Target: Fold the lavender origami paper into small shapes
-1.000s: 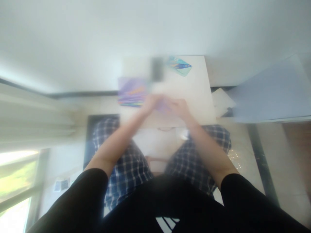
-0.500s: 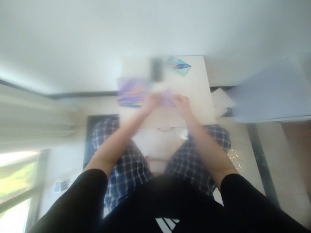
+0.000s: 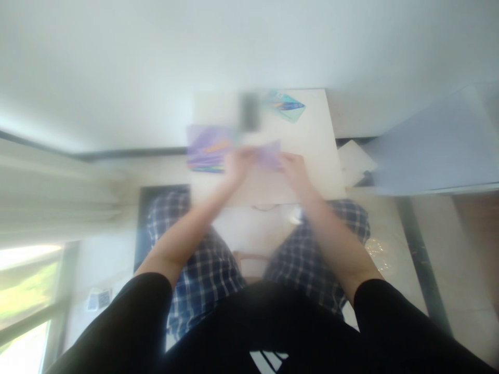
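The picture is blurred. A small pale purple sheet (image 3: 268, 155) is held between my two hands above a small white table (image 3: 312, 140). My left hand (image 3: 239, 162) grips its left edge and my right hand (image 3: 293, 167) grips its right edge, fingers closed on it. Just left of my left hand a purple patterned packet (image 3: 206, 148) lies on the table's left edge.
A dark upright object (image 3: 249, 111) and a teal packet (image 3: 285, 105) lie at the table's far side. A large pale blue surface (image 3: 436, 150) stands to the right, with white paper (image 3: 354, 161) beside the table. My checked trouser legs (image 3: 202, 259) are below.
Both hands have lifted the purple sheet slightly away from me, and more of it now shows between them.
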`<state>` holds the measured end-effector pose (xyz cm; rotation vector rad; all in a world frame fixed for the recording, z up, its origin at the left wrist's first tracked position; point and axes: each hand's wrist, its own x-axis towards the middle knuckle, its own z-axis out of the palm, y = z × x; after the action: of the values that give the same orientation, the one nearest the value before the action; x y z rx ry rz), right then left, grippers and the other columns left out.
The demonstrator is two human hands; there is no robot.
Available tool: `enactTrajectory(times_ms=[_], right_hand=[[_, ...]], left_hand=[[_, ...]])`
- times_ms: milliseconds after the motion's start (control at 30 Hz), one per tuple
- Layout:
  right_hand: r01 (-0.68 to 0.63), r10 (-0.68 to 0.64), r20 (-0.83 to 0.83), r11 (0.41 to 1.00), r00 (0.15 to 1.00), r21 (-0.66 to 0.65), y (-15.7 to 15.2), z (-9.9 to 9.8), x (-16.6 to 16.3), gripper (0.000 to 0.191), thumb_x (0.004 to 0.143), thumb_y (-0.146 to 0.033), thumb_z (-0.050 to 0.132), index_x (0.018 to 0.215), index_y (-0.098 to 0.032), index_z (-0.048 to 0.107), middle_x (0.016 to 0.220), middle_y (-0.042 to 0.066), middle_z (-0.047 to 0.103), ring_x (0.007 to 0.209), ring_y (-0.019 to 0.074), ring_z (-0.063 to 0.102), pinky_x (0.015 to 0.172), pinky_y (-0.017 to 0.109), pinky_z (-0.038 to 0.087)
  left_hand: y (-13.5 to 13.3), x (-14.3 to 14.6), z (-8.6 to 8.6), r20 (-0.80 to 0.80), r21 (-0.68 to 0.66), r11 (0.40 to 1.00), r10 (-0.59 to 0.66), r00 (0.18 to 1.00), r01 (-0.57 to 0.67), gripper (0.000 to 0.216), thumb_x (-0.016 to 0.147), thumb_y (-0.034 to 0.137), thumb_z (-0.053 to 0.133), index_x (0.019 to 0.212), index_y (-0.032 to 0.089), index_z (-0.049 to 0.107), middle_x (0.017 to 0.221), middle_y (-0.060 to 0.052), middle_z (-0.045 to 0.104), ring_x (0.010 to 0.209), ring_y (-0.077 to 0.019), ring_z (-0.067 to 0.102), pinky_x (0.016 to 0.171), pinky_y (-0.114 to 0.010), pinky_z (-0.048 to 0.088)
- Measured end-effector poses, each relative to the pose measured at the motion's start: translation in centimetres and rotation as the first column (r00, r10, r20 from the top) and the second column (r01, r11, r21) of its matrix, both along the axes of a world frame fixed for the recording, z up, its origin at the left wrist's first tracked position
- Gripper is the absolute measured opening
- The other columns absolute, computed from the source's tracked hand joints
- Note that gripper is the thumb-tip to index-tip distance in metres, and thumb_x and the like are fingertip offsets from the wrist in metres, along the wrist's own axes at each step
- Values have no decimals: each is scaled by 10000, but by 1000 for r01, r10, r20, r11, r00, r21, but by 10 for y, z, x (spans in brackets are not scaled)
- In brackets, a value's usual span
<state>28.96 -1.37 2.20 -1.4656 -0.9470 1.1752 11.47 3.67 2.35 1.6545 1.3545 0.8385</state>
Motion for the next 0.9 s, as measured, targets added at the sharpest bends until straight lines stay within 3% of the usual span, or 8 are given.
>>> enactTrajectory(times_ms=[133, 300, 367, 533, 667, 900], right_hand=[[34, -34, 13, 999, 999, 16, -2, 3, -3, 631, 613, -776, 732, 777, -167, 755, 794, 59, 772, 796, 216, 733, 754, 335, 617], [94, -98, 163, 995, 982, 32, -4, 9, 0, 605, 680, -769, 680, 722, -169, 747, 765, 58, 765, 807, 225, 723, 701, 303, 596], [88, -95, 193, 995, 977, 41, -4, 9, 1, 606, 703, -770, 657, 715, -170, 745, 742, 52, 756, 802, 219, 719, 690, 292, 588], [33, -42, 172, 998, 984, 56, -4, 5, 0, 619, 725, -780, 634, 743, -173, 759, 763, 51, 762, 785, 204, 720, 706, 283, 588], [-20, 13, 176, 999, 984, 34, -4, 5, -1, 619, 710, -778, 658, 798, -176, 772, 798, 53, 774, 801, 203, 729, 712, 281, 593], [-145, 130, 249, 988, 960, 44, -1, 4, 7, 591, 756, -749, 643, 858, -188, 797, 822, 41, 788, 836, 212, 746, 766, 288, 589]], left_hand=[[-7, -2, -2, 6, 88, 996, -23, 1000, 22, 190, 889, 310, 660, 1000, 224, 788, 1123, -55, 770, 1109, -228, 687, 1031, -337, 515], [-15, 0, 1, -8, 169, 957, -238, 971, 235, 173, 885, 289, 669, 991, 249, 800, 1155, -61, 756, 1176, -235, 649, 1094, -372, 479], [-14, 2, 2, 0, 170, 950, -265, 964, 261, 183, 898, 296, 650, 995, 256, 799, 1164, -53, 755, 1182, -227, 649, 1106, -368, 468], [-5, 4, -2, 56, 79, 980, -188, 981, 183, 186, 853, 295, 693, 998, 211, 773, 1176, -71, 751, 1143, -214, 674, 1062, -333, 494], [3, 4, -7, 109, -84, 986, -131, 985, 141, 374, 802, 348, 754, 1147, 208, 720, 1189, -81, 748, 1101, -213, 698, 1000, -314, 531], [8, -6, 4, 121, -197, 945, -241, 963, 261, 374, 736, 440, 814, 989, 168, 776, 1049, -83, 785, 1061, -273, 717, 990, -371, 545]])
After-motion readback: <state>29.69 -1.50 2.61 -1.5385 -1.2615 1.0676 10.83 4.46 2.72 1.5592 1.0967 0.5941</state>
